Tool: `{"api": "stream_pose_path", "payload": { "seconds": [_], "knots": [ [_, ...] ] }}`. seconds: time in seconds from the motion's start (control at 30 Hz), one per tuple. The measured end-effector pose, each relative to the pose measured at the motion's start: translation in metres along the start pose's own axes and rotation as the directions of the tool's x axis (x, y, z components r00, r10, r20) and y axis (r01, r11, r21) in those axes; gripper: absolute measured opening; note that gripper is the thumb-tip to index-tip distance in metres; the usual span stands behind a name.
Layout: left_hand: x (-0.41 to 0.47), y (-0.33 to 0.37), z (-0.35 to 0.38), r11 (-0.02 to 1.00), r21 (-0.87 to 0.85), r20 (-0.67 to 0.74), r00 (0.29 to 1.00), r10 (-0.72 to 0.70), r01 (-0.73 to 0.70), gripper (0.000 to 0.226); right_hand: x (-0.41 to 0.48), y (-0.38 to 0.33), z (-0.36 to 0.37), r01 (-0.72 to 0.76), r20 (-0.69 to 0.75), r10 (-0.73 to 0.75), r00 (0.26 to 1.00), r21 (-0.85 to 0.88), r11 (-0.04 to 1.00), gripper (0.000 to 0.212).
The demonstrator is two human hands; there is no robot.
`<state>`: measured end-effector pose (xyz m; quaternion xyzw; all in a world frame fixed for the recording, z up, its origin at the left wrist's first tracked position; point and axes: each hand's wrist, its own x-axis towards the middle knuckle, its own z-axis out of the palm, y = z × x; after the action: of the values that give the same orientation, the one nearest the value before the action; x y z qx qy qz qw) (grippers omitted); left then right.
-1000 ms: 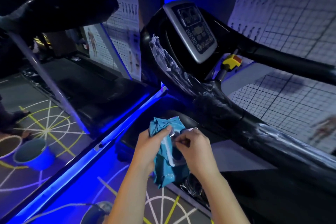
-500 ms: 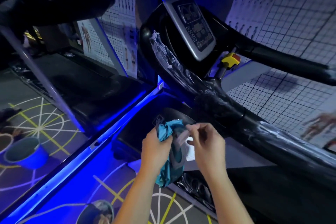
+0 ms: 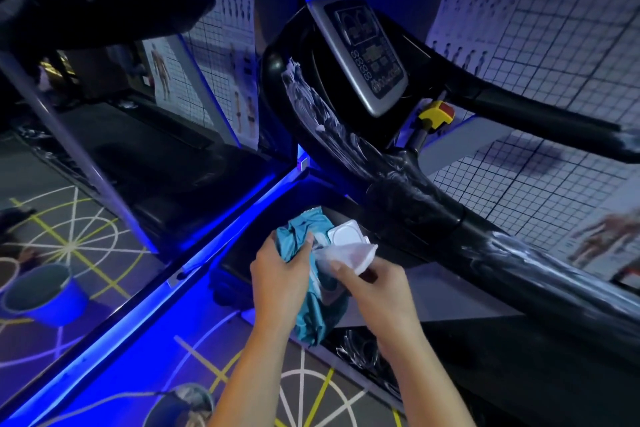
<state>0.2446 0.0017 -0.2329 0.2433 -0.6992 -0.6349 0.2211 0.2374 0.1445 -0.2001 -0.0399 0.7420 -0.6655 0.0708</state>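
Teal pack (image 3: 293, 243), lettering blurred, in left hand (image 3: 277, 276); right hand (image 3: 375, 288) pinches white wipe (image 3: 346, 255).

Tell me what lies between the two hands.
In the head view, the teal wipe pack lies between the left hand, which grips it, and the right hand, which pinches a white wipe.

The wipes pack (image 3: 310, 314) in my left hand (image 3: 277, 276) lies just left of the wipe (image 3: 348, 253) in my right hand (image 3: 375, 288), both before the treadmill handrail (image 3: 433, 215), with the console (image 3: 367, 52) behind it, a second treadmill (image 3: 162, 163) to the left and a bucket (image 3: 45, 291) on the floor (image 3: 86, 225) at far left.
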Motion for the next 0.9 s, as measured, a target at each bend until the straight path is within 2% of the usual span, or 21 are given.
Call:
{"api": "stream_pose_path", "payload": {
  "seconds": [0.1, 0.2, 0.3, 0.37, 0.4, 0.5, 0.6, 0.67, 0.77, 0.83, 0.9],
  "knots": [
    [-0.001, -0.001, 0.0, 0.999, 0.035, -0.007, 1.0, 0.011, -0.011, 0.01, 0.0, 0.001, -0.002, 0.081, -0.125, -0.063, 0.99, 0.147, 0.986, 0.014],
    [-0.003, -0.004, 0.0, 0.997, 0.08, 0.001, 1.0, -0.01, 0.01, 0.012, -0.003, -0.013, -0.007, 0.216, -0.293, -0.127, 0.948, 0.296, 0.93, 0.023],
    [0.0, -0.01, -0.005, 0.998, 0.025, 0.005, 0.998, -0.062, 0.062, 0.011, -0.004, -0.03, -0.02, 0.272, -0.337, -0.156, 0.929, 0.332, 0.903, 0.034],
    [0.002, -0.008, -0.011, 0.986, -0.106, 0.02, 0.992, -0.127, 0.128, 0.008, -0.001, -0.027, -0.026, 0.186, -0.294, -0.098, 0.951, 0.286, 0.94, 0.047],
    [0.003, -0.005, -0.013, 0.972, -0.172, 0.043, 0.987, -0.156, 0.161, 0.009, 0.001, -0.023, -0.028, 0.109, -0.28, -0.025, 0.96, 0.29, 0.951, 0.049],
    [0.003, 0.009, -0.022, 0.932, -0.278, 0.161, 0.968, -0.193, 0.232, 0.017, 0.002, -0.017, -0.033, -0.085, -0.201, 0.185, 0.962, 0.424, 0.902, 0.036],
    [0.002, 0.012, -0.035, 0.903, -0.323, 0.26, 0.944, -0.202, 0.283, 0.023, 0.002, -0.025, -0.047, -0.109, -0.149, 0.213, 0.966, 0.512, 0.852, 0.03],
    [0.005, 0.005, -0.047, 0.858, -0.387, 0.287, 0.928, -0.236, 0.338, 0.05, 0.001, -0.033, -0.059, -0.1, -0.114, 0.199, 0.973, 0.569, 0.816, 0.032],
    [0.006, -0.013, -0.057, 0.814, -0.401, 0.361, 0.89, -0.28, 0.419, 0.115, 0.004, -0.031, -0.065, -0.087, -0.13, 0.201, 0.971, 0.591, 0.802, 0.039],
    [0.002, -0.022, -0.056, 0.761, -0.446, 0.435, 0.857, -0.276, 0.471, 0.131, 0.005, -0.026, -0.06, -0.098, -0.124, 0.207, 0.971, 0.579, 0.809, 0.036],
    [-0.008, -0.017, -0.051, 0.736, -0.462, 0.564, 0.804, -0.186, 0.494, 0.124, 0.004, -0.024, -0.05, -0.113, -0.108, 0.209, 0.972, 0.565, 0.818, 0.031]
  ]
}}
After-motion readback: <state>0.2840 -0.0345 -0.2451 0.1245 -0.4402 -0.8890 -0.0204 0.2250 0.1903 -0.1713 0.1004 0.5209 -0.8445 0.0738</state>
